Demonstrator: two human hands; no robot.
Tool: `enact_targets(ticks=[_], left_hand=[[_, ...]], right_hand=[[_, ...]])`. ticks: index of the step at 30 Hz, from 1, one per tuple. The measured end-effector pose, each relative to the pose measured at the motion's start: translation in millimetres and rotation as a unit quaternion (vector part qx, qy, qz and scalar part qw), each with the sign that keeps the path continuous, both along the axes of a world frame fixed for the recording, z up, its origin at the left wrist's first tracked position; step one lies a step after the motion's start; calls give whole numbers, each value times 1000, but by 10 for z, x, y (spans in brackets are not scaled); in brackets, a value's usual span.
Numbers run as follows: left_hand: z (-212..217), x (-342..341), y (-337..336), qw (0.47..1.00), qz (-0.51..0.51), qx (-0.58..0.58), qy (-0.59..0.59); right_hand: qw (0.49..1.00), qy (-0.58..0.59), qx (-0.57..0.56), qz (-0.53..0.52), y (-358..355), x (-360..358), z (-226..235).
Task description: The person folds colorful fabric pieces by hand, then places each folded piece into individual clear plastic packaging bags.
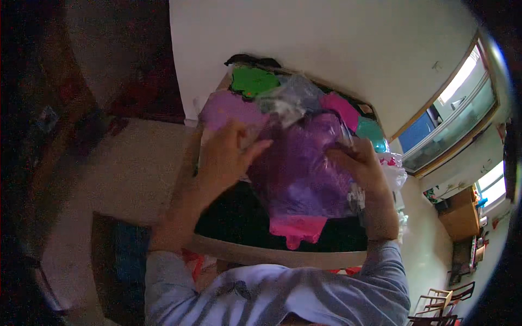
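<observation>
A purple plastic bag [304, 174] lies spread across the middle of the table, between the person's two hands, its film creased and shiny. The right hand [361, 160] is at its right side, with thumb and fingers pinched together on the film. The left hand [225, 155] is at the bag's left side, thumb held well away from the fingers in a wide gap; it is blurred, and whether it touches the film cannot be told.

A pink piece [298, 227] shows below the purple bag's near edge, over the table's dark top [231, 214]. Beyond the bag lies a row of coloured things — a lilac one [231, 108] just past the left hand, a green one [254, 81] farther back, a crumpled clear bag [296, 98], a magenta one [342, 111] and a teal one [371, 132] toward the right. White bags [398, 176] crowd the table's right side. Wooden chairs [440, 304] stand well apart, at the lower right of the view.
</observation>
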State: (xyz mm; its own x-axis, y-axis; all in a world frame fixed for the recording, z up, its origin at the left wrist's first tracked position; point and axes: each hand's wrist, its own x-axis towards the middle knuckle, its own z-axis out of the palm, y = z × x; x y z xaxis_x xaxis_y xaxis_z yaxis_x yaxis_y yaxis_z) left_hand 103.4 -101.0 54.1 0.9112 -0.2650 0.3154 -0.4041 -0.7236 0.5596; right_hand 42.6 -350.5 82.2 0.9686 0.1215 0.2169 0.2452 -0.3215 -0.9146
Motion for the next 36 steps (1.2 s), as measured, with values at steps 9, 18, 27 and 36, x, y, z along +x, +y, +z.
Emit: enact_targets(ticks=[9,18,27,36], left_hand=[[-489,7,-23,667,-165,-670,281],[-393,176,526,911,51,-314,264],[8,-530,379,963,-202,-172,-47],[-362,-183,52,931,-314,-163,91]], right_hand=[[999,-15,-32,-29,-58,-131,-58],[982,-22,190,11,-263,-372,-510],[991,120,-41,-52,-543,-376,-480],[989,51,9,141,-516,-386,-704]])
